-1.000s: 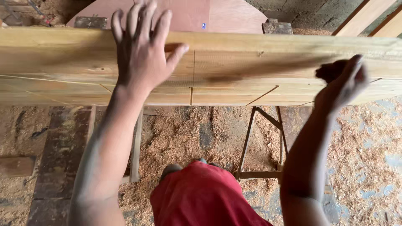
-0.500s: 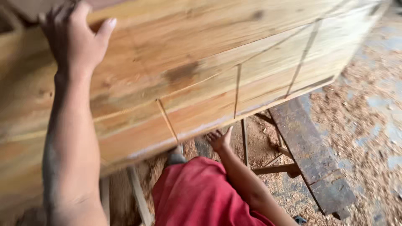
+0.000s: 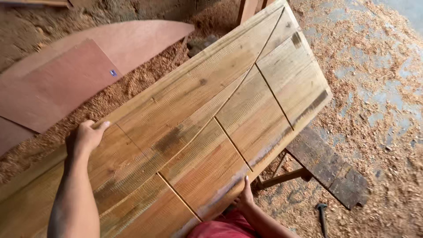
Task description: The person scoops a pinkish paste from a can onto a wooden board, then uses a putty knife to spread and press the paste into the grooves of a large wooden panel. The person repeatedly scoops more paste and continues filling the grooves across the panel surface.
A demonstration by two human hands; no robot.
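A wide rough-sawn wooden plank point(image 3: 207, 128) with dark drawn lines and a long curved line runs from lower left to upper right. My left hand point(image 3: 88, 137) grips its far edge, fingers curled over the rim. My right hand point(image 3: 245, 197) holds the near edge from below, only the fingers and thumb showing. The plank is tilted, its right end higher in the view. My red garment point(image 3: 224, 229) shows at the bottom.
A dark bench plank on a metal frame point(image 3: 328, 169) lies under the plank's right end. Reddish plywood sheets point(image 3: 66, 83) rest at left on sawdust. A hammer point(image 3: 322, 215) lies on the sawdust-covered floor at lower right.
The plank has swung further round and its far end has moved away. My left hand slid along the far edge; my right hand stays under the near edge.
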